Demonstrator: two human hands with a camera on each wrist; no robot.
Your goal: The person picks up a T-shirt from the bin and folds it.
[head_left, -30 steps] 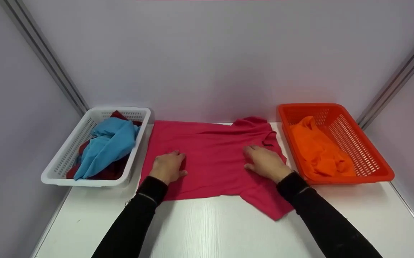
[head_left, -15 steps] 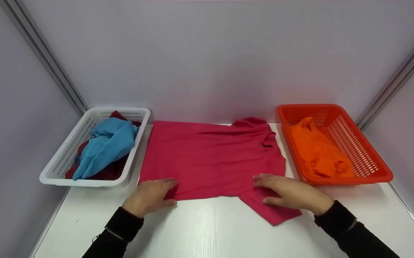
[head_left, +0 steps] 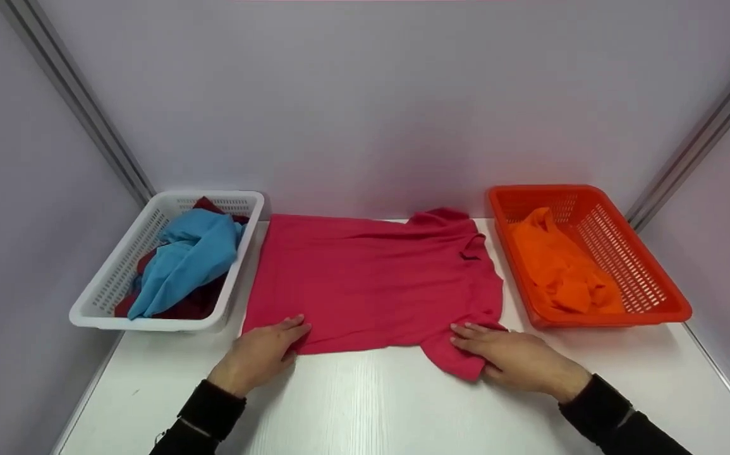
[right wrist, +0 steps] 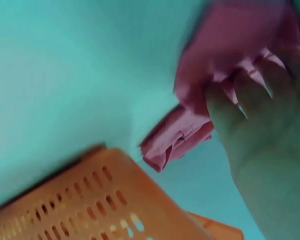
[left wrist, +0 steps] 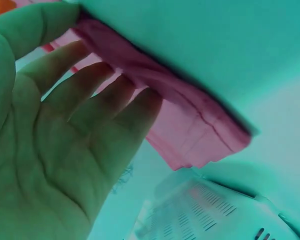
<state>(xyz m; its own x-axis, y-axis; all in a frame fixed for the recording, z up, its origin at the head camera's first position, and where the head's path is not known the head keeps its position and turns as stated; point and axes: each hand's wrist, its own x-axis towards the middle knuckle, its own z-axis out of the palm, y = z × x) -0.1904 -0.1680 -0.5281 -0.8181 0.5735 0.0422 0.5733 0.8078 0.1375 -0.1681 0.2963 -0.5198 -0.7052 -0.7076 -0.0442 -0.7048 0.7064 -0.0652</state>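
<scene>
A pinkish-red T-shirt lies spread sideways on the white table, its collar toward the right and its hem toward the left. At its near left corner, my left hand rests with relaxed, spread fingers on the cloth. The left wrist view shows those fingers lying over the shirt's edge. My right hand grips the near sleeve, fingers on top and thumb down by its edge. Cloth is bunched at that sleeve, and its outer end is hidden under the right hand.
A white basket on the left holds a blue cloth over dark red ones. On the right, an orange-red basket contains an orange cloth. A grey wall stands behind the table.
Both hands have come from the middle of the shirt down to its near edge, the right one outward to the sleeve. The near sleeve, flat before, is now drawn in and bunched.
</scene>
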